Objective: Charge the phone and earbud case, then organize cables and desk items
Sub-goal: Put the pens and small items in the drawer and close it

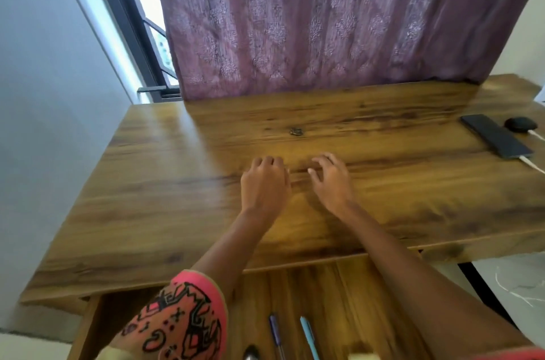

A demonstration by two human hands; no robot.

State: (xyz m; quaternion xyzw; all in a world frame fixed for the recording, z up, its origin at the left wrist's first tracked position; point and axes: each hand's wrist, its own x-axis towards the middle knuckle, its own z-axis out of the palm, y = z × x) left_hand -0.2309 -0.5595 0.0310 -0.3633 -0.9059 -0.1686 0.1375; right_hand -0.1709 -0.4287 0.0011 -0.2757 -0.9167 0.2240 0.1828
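Head view: phone [495, 135] and case [520, 124] sit far right on the counter [177, 182], each with a white cable [530, 164] plugged in. They're probably parked there to reach the socket. Left hand [264, 181] and right hand [330, 179] rest mid-counter, loosely curled, holding nothing. 2 pens [277, 333] lie in the near drawer [354, 300].
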